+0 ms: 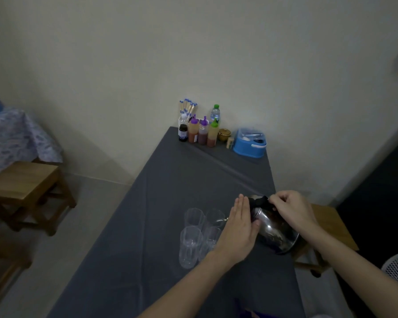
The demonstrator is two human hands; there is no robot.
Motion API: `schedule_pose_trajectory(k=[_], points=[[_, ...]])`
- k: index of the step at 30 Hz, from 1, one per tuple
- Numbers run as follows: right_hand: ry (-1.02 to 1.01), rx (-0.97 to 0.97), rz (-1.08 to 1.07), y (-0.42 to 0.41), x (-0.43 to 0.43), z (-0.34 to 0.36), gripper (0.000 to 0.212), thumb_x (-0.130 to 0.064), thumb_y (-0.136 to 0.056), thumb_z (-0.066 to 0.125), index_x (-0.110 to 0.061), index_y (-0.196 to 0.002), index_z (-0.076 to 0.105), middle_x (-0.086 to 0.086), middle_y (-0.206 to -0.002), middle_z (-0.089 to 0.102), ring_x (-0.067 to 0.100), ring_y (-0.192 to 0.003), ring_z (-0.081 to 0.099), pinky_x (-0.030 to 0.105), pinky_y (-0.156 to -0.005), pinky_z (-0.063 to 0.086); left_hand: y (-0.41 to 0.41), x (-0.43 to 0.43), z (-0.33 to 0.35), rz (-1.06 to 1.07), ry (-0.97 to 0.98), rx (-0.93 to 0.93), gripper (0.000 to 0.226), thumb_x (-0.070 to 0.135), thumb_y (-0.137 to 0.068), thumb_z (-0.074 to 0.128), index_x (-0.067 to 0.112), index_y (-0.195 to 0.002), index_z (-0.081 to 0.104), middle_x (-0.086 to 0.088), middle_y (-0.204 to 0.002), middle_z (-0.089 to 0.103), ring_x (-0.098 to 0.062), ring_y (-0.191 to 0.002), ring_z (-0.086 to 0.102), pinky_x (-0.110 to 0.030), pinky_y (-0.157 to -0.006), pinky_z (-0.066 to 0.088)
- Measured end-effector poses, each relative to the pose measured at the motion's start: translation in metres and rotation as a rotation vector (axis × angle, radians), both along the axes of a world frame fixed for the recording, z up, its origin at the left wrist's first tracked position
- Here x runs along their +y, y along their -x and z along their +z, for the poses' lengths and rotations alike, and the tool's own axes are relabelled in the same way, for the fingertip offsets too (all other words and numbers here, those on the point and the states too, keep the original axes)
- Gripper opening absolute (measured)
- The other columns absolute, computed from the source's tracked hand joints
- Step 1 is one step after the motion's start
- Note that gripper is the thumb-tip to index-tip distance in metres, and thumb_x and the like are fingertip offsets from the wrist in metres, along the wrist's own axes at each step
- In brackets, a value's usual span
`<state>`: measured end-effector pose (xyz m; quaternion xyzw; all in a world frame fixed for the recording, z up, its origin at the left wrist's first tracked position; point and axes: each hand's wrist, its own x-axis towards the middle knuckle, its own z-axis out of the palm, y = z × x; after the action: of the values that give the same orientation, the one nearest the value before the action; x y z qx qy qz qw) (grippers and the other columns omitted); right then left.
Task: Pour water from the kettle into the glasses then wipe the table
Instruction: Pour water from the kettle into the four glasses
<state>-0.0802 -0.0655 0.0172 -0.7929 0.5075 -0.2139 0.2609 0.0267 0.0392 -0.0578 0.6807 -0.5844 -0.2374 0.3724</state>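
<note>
1. A steel kettle (275,228) is held tilted above the table (170,184), near its right edge, with the spout turned toward four clear glasses (199,232).
2. The kettle's black handle is gripped from above by the right hand (292,211), its fingers curled tightly around it.
3. The left hand (239,228) is laid flat against the kettle's side, fingers straight and pressed together, the thumb resting on the metal.
4. The glasses are grouped in a square of two rows on the grey tablecloth, just left of the kettle; the two on the right are partly hidden behind the left hand.
5. Whether water is running from the spout cannot be told, as the spout is largely covered by the left hand.
6. Along the table's far edge, against the wall, squeeze bottles (202,133), a water bottle (214,114), a holder of chopsticks (187,107), a small dark bottle (183,133), a small brown pot (224,134) and a blue plastic box (249,143) are lined up.
7. A wooden stool (25,187) is seen on the floor well left of the table.
</note>
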Motion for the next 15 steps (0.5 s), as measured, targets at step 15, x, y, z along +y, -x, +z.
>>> schedule_pose_trajectory(k=[15], points=[[0.117,0.108,0.062,-0.016,0.002,0.021,0.025,-0.025,-0.085,0.062,-0.016,-0.063,0.072,0.005,-0.055,0.067,0.020,-0.052,0.065,0.043,-0.050,0.057,-0.002,0.000,0.008,0.056,0.056,0.044,0.065,0.028,-0.103,0.029,0.005,-0.150,-0.009,-0.009,-0.160,-0.012,-0.015,-0.147,-0.012,-0.028,-0.120,-0.004]])
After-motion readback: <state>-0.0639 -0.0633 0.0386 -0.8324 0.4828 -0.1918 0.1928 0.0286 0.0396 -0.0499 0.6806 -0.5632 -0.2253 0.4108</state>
